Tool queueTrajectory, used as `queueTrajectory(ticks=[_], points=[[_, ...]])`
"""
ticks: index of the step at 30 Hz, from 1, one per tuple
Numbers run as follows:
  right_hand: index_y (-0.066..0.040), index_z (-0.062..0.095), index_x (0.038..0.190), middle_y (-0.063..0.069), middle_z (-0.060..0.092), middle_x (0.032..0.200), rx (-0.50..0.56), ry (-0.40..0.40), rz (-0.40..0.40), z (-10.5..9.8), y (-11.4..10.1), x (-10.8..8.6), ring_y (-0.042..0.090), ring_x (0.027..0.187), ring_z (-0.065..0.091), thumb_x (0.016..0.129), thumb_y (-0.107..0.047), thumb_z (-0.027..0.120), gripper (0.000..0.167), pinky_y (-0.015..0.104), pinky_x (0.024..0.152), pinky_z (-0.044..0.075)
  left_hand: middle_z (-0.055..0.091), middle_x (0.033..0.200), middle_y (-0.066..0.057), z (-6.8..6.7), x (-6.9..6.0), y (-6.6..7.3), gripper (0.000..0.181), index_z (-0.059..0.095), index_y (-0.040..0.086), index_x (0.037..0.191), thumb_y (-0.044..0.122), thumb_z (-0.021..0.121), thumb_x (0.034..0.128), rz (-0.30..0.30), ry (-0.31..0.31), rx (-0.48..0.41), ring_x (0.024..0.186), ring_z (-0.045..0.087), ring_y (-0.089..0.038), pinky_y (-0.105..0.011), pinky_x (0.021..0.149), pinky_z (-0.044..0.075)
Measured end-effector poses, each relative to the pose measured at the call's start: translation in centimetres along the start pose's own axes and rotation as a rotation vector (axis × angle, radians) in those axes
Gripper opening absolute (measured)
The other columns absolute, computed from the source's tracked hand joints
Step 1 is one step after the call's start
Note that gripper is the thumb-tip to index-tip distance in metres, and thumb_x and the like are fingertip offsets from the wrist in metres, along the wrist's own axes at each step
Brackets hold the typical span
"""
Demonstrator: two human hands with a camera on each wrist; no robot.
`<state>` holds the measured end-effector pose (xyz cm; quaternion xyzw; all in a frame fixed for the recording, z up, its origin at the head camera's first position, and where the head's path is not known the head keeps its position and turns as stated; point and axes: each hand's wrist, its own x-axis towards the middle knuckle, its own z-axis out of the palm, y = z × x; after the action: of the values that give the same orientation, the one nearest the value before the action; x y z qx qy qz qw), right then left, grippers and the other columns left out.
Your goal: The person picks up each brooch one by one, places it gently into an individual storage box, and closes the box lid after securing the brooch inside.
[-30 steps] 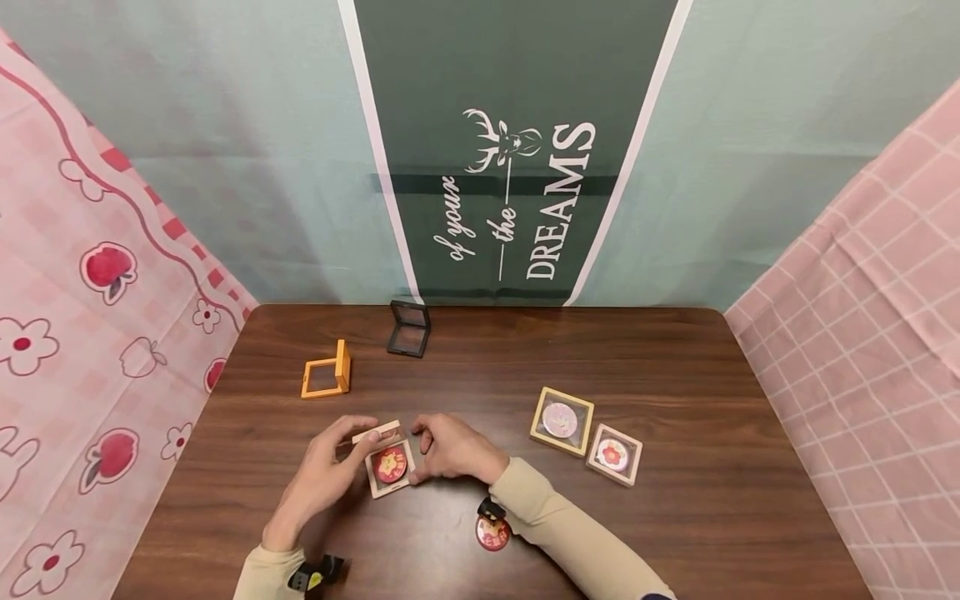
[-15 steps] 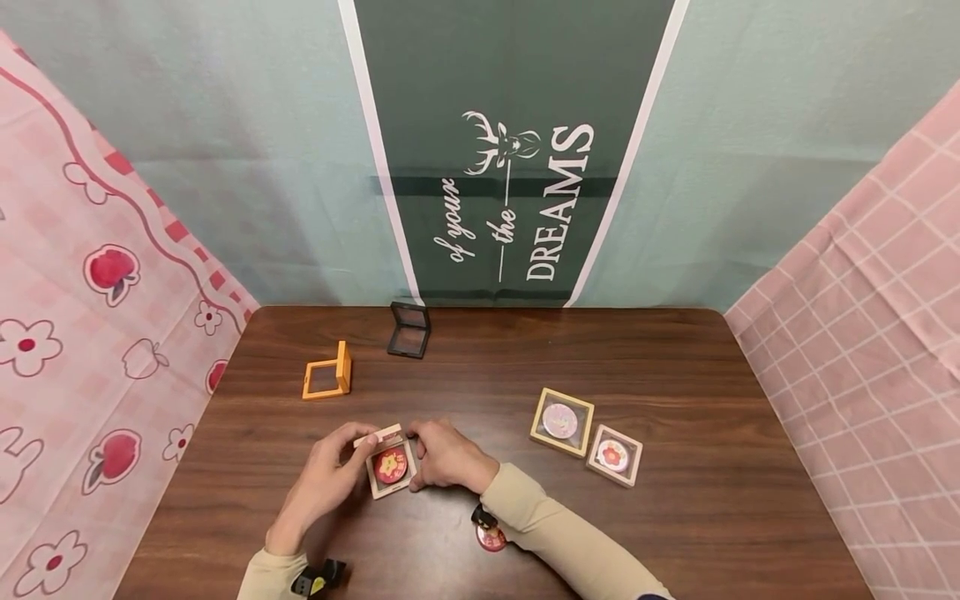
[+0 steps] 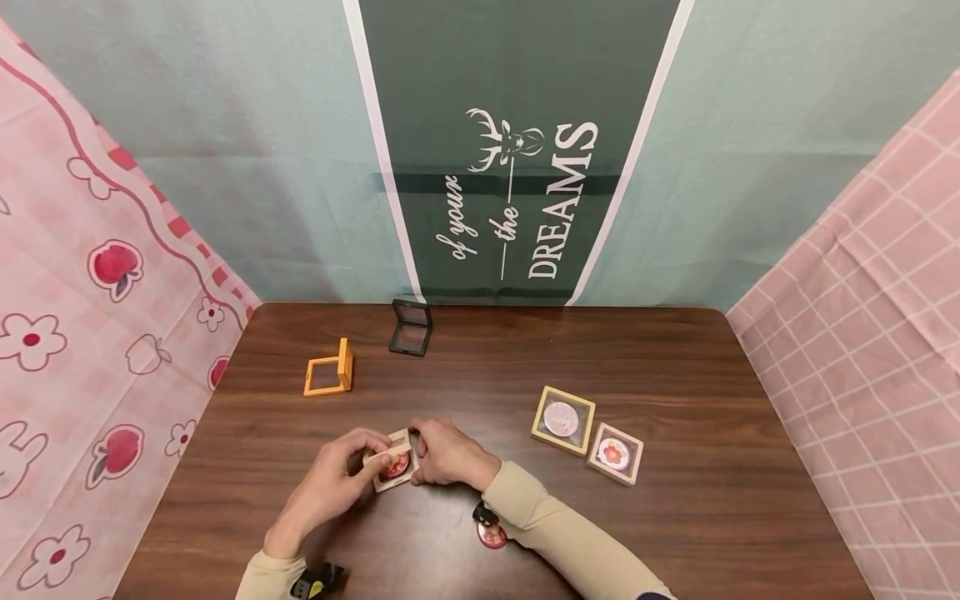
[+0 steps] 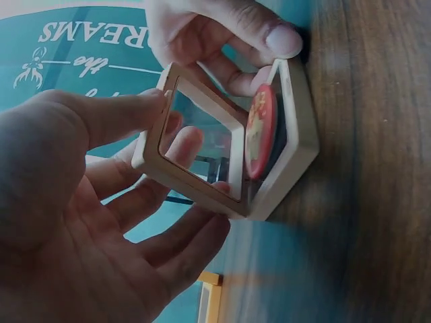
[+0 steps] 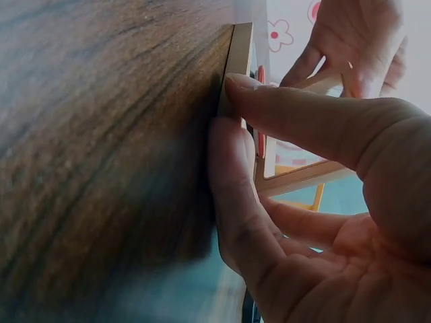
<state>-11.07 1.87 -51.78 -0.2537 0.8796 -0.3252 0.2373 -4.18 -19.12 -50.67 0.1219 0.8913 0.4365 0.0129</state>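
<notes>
In the head view, my left hand (image 3: 330, 477) holds the half-lowered lid of a small cream display case (image 3: 400, 442). The left wrist view shows thumb and fingers on the clear-windowed lid (image 4: 153, 156), which tilts over the base (image 4: 300, 111). A red round badge (image 4: 261, 131) with a yellow design lies in the base. On the right side of the case, my right hand (image 3: 453, 454) grips the base's edge; its thumb and forefinger are on it in the right wrist view. The base stays on the table.
An orange case (image 3: 344, 367) and a black case (image 3: 412, 327) stand opened up behind. To the right lie a yellow case (image 3: 542, 435) and a pink case (image 3: 632, 475), each with a round badge inside. Another red badge (image 3: 492, 536) lies partly under my right wrist.
The lid of the cream case has tipped down over the red badge, moved by my left hand. My right hand has come closer and taken hold of the base's right edge.
</notes>
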Motion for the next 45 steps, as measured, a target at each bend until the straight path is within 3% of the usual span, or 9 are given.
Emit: queueTrajectory(ticks=[3, 8, 13, 16, 24, 34, 38, 45], points=[[-0.003, 0.063, 0.131, -0.007, 0.061, 0.080, -0.017, -0.002, -0.008, -0.1, 0.1, 0.0, 0.002, 0.063, 0.054, 0.075, -0.009, 0.097, 0.066, 0.019, 0.061, 0.047, 0.076, 0.114, 0.002, 0.3, 0.0, -0.3, 0.009, 0.077, 0.021, 0.093, 0.013, 0.082, 0.0952, 0.062, -0.002, 0.034, 0.109, 0.072, -0.018, -0.034, 0.096, 0.056], [-0.007, 0.062, 0.124, -0.007, 0.060, 0.082, -0.010, -0.021, -0.032, -0.1, 0.0, -0.2, 0.000, 0.062, 0.055, 0.077, -0.008, 0.095, 0.057, 0.018, 0.059, 0.047, 0.075, 0.117, 0.005, 0.7, -0.2, -0.7, 0.021, 0.075, 0.030, 0.087, 0.013, 0.087, 0.0900, 0.047, -0.028, 0.060, 0.112, 0.071, -0.020, -0.034, 0.100, 0.054], [-0.016, 0.060, 0.115, -0.008, 0.060, 0.082, -0.007, -0.054, -0.051, -0.2, 0.1, -0.3, 0.000, 0.063, 0.057, 0.080, -0.029, 0.096, 0.052, 0.019, 0.059, 0.047, 0.075, 0.115, 0.005, 1.1, -0.2, -1.2, 0.023, 0.075, 0.030, 0.085, 0.012, 0.089, 0.0876, 0.083, -0.046, 0.089, 0.111, 0.070, -0.020, -0.043, 0.098, 0.056], [-0.017, 0.060, 0.119, -0.007, 0.061, 0.082, -0.001, -0.059, -0.048, -0.3, 0.2, -0.3, 0.000, 0.064, 0.057, 0.083, -0.037, 0.093, 0.053, 0.019, 0.060, 0.046, 0.075, 0.113, 0.005, 1.3, -0.2, -1.4, 0.024, 0.076, 0.030, 0.083, 0.012, 0.091, 0.0852, 0.117, -0.033, 0.118, 0.108, 0.070, -0.020, -0.045, 0.096, 0.056], [-0.009, 0.058, 0.138, -0.004, 0.062, 0.087, 0.010, -0.069, -0.059, -0.3, 0.4, -0.1, -0.004, 0.066, 0.059, 0.083, -0.022, 0.094, 0.067, 0.017, 0.066, 0.048, 0.074, 0.110, 0.007, 1.6, -0.1, -1.2, 0.026, 0.076, 0.031, 0.080, 0.013, 0.095, 0.0800, 0.139, -0.016, 0.185, 0.105, 0.067, -0.018, -0.047, 0.094, 0.055], [-0.009, 0.060, 0.135, -0.006, 0.060, 0.082, -0.004, -0.046, -0.070, 0.0, 0.5, 0.0, -0.001, 0.063, 0.054, 0.081, -0.018, 0.096, 0.066, 0.017, 0.063, 0.045, 0.073, 0.109, 0.009, 2.0, -0.3, -1.1, 0.028, 0.076, 0.028, 0.083, 0.012, 0.098, 0.0747, 0.113, 0.021, 0.219, 0.103, 0.064, -0.017, -0.044, 0.090, 0.054], [-0.010, 0.061, 0.133, -0.005, 0.060, 0.082, 0.002, -0.033, -0.063, 0.0, 0.4, 0.0, -0.001, 0.062, 0.053, 0.080, -0.018, 0.096, 0.064, 0.018, 0.062, 0.045, 0.073, 0.110, 0.009, 2.0, -0.3, -1.1, 0.028, 0.076, 0.028, 0.082, 0.012, 0.098, 0.0748, 0.085, 0.012, 0.227, 0.104, 0.064, -0.017, -0.045, 0.091, 0.055], [-0.010, 0.062, 0.135, -0.007, 0.059, 0.077, 0.018, -0.019, -0.057, 0.1, 0.2, -0.1, 0.000, 0.063, 0.051, 0.078, -0.016, 0.097, 0.067, 0.018, 0.061, 0.044, 0.074, 0.109, 0.008, 1.9, -0.2, -1.1, 0.025, 0.077, 0.027, 0.078, 0.014, 0.098, 0.0756, 0.088, -0.003, 0.246, 0.103, 0.065, -0.018, -0.045, 0.089, 0.055]])
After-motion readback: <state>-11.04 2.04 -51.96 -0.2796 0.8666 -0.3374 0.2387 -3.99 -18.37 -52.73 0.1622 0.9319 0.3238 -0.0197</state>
